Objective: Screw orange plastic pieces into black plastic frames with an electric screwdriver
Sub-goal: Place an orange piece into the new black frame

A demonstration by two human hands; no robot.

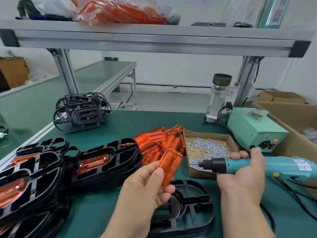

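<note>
Pinching one orange piece (171,166) in my left grip (149,184), thumb on its face and fingers behind. It's held up at centre frame, just above the black frame (192,205) that lies flat on the desk (96,208) at lower centre. Piece looks light, thin-walled, glossy plastic. Prob slippery, a bit flexy, could crack if squeezed, so I'd hold it by the long edges, not the domed face.

Right grip (243,174) is wrapped round the electric screwdriver (283,164), bit end poked into the screws (209,146) in the cardboard tray (202,173) at centre right. Can't tell if a screw sits on the bit. Driver is prob the heavy item, w/ a cable (301,198) trailing to lower right that may tug. Black frame looks stiff, open-ribbed and light, likely to slide when pressed, so it wants pinning down.

Around:
- Pile of loose orange pieces (159,143) just left of the tray.
- Stack of done frames (42,169) w/ orange inserts, far left.
- Stack of bare frames (80,112), upper left.
- Power box (253,129) behind the tray, red lamp lit.
- Water bottle (217,98) beside the box.

In the way: my left wrist covers part of the black frame, the tray wall sits near its top right, and the done stack crowds the left.
</note>
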